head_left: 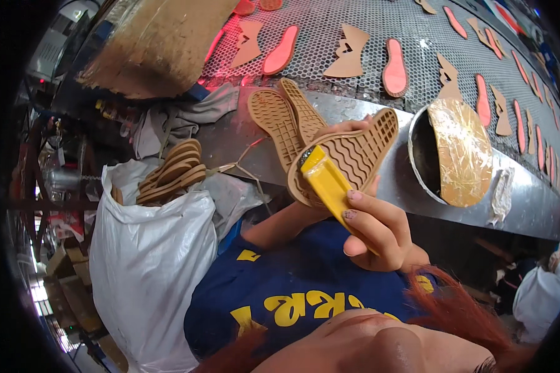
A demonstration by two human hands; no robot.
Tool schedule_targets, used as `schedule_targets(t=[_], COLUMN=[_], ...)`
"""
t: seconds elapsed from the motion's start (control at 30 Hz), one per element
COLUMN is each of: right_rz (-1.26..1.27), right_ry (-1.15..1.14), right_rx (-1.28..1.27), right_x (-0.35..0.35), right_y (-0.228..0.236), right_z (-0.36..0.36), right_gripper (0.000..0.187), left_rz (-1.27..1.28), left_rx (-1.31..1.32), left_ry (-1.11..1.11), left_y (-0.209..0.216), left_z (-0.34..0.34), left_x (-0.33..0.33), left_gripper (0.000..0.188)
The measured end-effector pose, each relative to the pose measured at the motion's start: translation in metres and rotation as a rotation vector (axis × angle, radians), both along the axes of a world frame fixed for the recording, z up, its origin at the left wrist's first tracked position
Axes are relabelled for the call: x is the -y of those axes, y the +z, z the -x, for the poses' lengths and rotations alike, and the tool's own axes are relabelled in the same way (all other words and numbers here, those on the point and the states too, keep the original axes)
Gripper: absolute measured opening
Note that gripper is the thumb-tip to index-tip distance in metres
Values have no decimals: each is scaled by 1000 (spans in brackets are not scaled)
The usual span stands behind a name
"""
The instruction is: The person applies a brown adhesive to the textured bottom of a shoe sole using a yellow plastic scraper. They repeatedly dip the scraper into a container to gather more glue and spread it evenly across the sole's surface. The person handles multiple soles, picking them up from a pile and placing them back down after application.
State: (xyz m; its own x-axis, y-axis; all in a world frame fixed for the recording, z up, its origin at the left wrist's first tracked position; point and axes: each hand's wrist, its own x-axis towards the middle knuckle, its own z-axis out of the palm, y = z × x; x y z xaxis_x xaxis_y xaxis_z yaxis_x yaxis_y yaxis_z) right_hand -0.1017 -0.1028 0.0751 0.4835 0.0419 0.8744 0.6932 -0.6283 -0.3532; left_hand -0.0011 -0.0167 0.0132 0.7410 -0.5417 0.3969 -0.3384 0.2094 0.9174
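Yellow letters point(285, 317) cross the shirt point(292, 261); hands point(382, 235) hold sole point(359, 155) and tool point(330, 189).

Grey mesh surface point(317, 37) beyond 1 shiny metal ledge point(535, 208); red light point(227, 71) upper left.

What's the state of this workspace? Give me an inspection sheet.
Surface: metal ledge beside a mesh surface.
Job's things: tan sole, tread toward camera; yellow tool in front, contact unclear; two more soles nearby.
Clutter: grey cloth; white bag with soles; round container partly under brown board.
Hands: left hand holds the sole; right hand grips the tool.
Cables: thin strand near the bag, nature unclear.
Surroundings: pink insoles on the mesh; cardboard at upper left.
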Motion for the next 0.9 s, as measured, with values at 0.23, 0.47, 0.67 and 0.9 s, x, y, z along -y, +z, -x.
schedule_targets(t=[0.23, 0.47, 0.67, 0.9], right_rz=[27, -94, -201, -237], right_ry=[77, 184, 404, 166], right_rx=[-42, -53, -77, -80], right_x=[4, 10, 22, 36], right_y=[1, -3, -9, -14], right_z=[0, -7, -18, -12], right_gripper=[39, 25, 18, 27], left_rz=[363, 808, 789, 346], left_rx=[-241, -1138, -826, -366], left_ry=[-134, -741, -727, -429], left_y=[-6, -30, -15, 0], left_z=[7, -7, 4, -1], left_x=[11, 2, 4, -11], left_gripper=[68, 53, 41, 69])
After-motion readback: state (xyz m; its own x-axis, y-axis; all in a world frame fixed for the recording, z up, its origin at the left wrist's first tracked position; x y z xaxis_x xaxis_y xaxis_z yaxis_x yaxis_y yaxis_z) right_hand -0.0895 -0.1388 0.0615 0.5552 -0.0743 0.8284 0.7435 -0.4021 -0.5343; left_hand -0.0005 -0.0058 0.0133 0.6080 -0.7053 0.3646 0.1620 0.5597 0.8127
